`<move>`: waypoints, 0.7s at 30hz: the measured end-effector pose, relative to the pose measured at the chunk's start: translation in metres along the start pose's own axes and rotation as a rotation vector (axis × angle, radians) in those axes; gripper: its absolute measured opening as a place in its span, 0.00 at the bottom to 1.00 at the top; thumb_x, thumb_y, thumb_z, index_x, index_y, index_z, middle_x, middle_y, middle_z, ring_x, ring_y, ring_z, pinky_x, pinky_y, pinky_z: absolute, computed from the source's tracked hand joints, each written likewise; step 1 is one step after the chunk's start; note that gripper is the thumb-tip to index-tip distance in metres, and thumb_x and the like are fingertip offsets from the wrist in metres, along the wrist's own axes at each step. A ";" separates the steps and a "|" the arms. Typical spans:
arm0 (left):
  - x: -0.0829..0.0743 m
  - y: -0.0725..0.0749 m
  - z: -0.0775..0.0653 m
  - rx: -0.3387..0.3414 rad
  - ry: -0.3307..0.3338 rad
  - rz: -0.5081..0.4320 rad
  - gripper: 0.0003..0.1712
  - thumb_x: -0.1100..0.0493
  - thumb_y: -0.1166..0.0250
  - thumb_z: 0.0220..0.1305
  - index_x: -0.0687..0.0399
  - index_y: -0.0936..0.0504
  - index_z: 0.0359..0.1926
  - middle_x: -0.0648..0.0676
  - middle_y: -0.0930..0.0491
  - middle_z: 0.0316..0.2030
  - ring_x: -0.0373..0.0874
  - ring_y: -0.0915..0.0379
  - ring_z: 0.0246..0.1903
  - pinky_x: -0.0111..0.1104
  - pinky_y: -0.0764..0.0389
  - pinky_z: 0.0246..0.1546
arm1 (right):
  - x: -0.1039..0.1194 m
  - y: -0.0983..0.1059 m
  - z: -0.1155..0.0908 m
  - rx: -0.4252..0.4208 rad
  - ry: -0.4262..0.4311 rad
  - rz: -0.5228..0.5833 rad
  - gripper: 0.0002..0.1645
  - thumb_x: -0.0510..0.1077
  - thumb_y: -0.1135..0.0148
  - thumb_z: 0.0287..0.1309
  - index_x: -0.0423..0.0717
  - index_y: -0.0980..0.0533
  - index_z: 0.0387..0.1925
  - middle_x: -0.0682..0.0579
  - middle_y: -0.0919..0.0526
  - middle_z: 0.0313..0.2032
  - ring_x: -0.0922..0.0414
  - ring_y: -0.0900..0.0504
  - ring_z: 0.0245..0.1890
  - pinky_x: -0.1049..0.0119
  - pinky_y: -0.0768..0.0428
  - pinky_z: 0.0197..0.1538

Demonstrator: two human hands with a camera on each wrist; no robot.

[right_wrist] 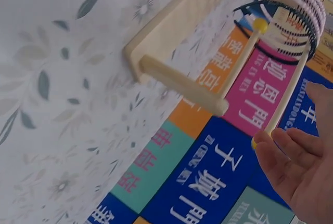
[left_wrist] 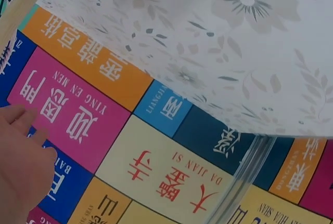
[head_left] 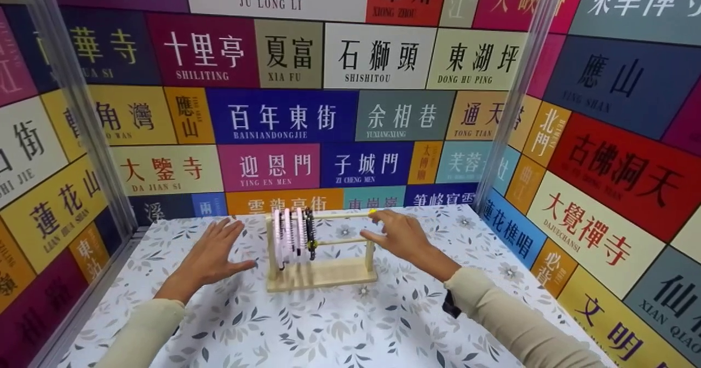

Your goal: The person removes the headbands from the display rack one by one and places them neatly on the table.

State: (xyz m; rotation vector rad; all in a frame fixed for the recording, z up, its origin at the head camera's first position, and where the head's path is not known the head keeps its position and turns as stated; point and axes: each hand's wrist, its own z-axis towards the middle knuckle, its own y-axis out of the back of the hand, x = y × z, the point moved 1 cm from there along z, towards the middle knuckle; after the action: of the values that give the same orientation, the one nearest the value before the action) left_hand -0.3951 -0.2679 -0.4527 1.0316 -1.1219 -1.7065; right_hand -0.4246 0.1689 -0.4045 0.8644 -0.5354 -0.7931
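we're seeing left grip (head_left: 208,258) spread left of rack (head_left: 334,276), right grip (head_left: 404,239) spread at its yellow knob (head_left: 373,212); we're risking toppling by bumping.

blue panel (head_left: 283,115): "bainiandongjie" | pink panel (head_left: 268,167): "ying en men" (in white)

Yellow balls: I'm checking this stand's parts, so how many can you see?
2: one yellow ball by the right hand, another yellow ball near the black rings. More could be hidden behind the rings.
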 end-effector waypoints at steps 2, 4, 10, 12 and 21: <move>-0.001 -0.005 0.002 0.013 -0.012 0.004 0.59 0.31 0.28 0.58 0.60 0.38 0.78 0.64 0.39 0.77 0.65 0.54 0.79 0.61 0.59 0.79 | 0.010 -0.005 0.005 0.001 0.018 0.020 0.27 0.63 0.31 0.65 0.49 0.16 0.53 0.52 0.09 0.43 0.60 0.13 0.29 0.69 0.19 0.24; -0.002 -0.011 0.004 0.025 -0.020 0.007 0.57 0.32 0.27 0.58 0.61 0.36 0.77 0.64 0.37 0.76 0.65 0.53 0.78 0.61 0.59 0.79 | 0.020 -0.010 0.010 0.004 0.033 0.035 0.27 0.62 0.31 0.65 0.49 0.16 0.54 0.52 0.09 0.43 0.60 0.13 0.29 0.70 0.21 0.21; -0.005 -0.028 0.011 0.038 -0.043 0.004 0.55 0.34 0.25 0.57 0.61 0.32 0.75 0.65 0.32 0.73 0.64 0.48 0.77 0.58 0.58 0.79 | 0.046 -0.032 0.022 0.025 0.068 0.063 0.25 0.60 0.31 0.65 0.48 0.14 0.53 0.52 0.08 0.41 0.62 0.15 0.23 0.74 0.28 0.15; -0.007 -0.034 0.012 0.037 -0.049 -0.005 0.54 0.34 0.25 0.57 0.61 0.31 0.74 0.64 0.30 0.72 0.64 0.47 0.77 0.58 0.58 0.80 | 0.053 -0.038 0.025 0.031 0.073 0.066 0.24 0.60 0.31 0.65 0.48 0.14 0.52 0.53 0.08 0.40 0.62 0.15 0.23 0.74 0.27 0.17; -0.015 -0.057 0.013 0.115 0.019 -0.008 0.51 0.32 0.26 0.57 0.57 0.27 0.72 0.62 0.27 0.70 0.64 0.49 0.77 0.58 0.59 0.80 | 0.078 -0.048 0.029 0.087 0.056 0.095 0.25 0.62 0.34 0.68 0.50 0.14 0.54 0.52 0.08 0.41 0.63 0.17 0.19 0.74 0.30 0.14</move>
State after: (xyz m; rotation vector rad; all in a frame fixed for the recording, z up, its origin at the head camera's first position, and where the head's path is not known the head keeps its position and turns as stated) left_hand -0.4138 -0.2354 -0.4999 1.1220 -1.2167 -1.6503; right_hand -0.4165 0.0747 -0.4207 0.9319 -0.5603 -0.6612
